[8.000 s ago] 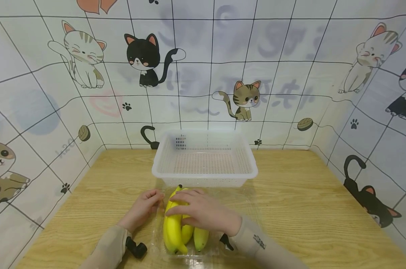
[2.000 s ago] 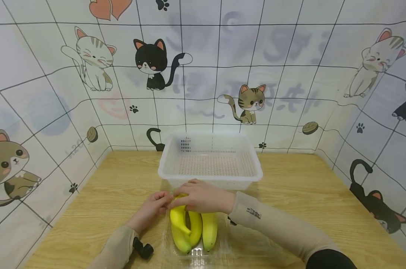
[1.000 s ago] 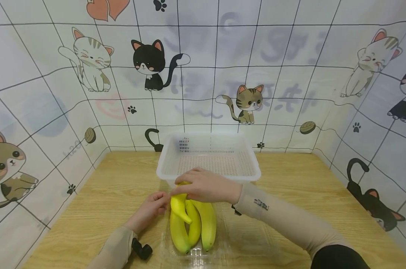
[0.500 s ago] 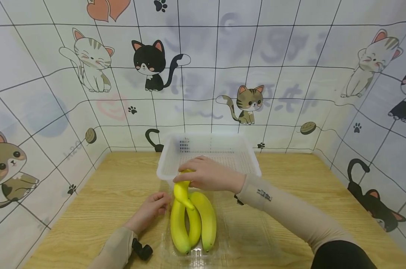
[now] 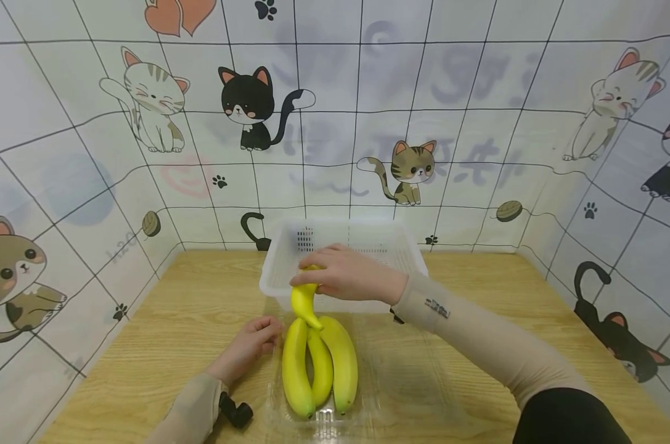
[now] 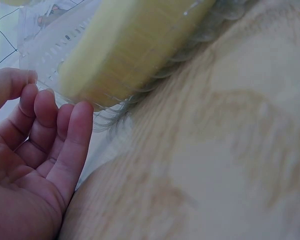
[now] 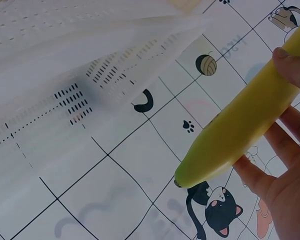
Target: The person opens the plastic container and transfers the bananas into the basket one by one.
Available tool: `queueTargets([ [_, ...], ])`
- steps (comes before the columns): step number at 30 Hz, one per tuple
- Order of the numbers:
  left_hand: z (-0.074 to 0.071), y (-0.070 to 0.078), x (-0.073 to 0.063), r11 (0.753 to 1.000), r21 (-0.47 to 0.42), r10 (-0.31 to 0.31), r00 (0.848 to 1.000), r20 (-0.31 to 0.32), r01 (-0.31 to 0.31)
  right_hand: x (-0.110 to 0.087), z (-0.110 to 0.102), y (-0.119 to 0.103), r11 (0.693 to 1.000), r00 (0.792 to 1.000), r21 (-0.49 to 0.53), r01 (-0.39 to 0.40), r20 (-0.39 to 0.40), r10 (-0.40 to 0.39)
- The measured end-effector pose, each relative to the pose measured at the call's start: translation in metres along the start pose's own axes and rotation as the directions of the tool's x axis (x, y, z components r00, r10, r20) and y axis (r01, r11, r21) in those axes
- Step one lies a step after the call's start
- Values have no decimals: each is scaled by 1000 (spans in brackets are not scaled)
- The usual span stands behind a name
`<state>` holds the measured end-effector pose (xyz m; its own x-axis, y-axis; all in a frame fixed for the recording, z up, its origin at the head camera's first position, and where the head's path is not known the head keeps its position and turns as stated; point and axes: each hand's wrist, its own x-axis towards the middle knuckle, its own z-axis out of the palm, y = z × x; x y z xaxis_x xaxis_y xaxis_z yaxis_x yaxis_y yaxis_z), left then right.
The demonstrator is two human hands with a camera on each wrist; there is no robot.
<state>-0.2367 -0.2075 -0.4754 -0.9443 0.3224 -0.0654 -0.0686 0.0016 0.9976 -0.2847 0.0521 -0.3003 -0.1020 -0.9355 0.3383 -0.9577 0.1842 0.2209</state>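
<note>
My right hand (image 5: 354,274) grips a yellow banana (image 5: 303,302) near its upper end, thumb on one side and fingers on the other. The right wrist view shows the held banana (image 7: 240,127) in the air with its greenish tip out past the fingers. Below it, 3 bananas (image 5: 343,367) lie side by side in a clear plastic tray (image 5: 370,394). My left hand (image 5: 251,345) is at the tray's left side. In the left wrist view the thumb and fingers of the left hand (image 6: 37,150) pinch the tray's clear edge, with one banana (image 6: 125,55) just inside.
A white perforated plastic basket (image 5: 270,287) stands behind the tray, against the wall (image 5: 335,135) printed with cats; the right hand is over its front rim. The clear plastic extends right of the bananas over the wooden table (image 5: 490,308).
My right hand has lifted one banana off the others and moved it up and away toward the basket. The left hand stays at the tray's edge.
</note>
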Motion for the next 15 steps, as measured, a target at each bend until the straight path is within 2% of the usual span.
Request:
queueTargets([
  [8, -1, -4, 2, 1000, 26, -12, 999, -35, 13, 1, 2, 8, 1000, 1000, -22, -9, 19, 10],
  [15, 0, -2, 2, 1000, 20, 7, 1000, -21, -6, 3, 5, 14, 1000, 1000, -23, -11, 2, 11],
])
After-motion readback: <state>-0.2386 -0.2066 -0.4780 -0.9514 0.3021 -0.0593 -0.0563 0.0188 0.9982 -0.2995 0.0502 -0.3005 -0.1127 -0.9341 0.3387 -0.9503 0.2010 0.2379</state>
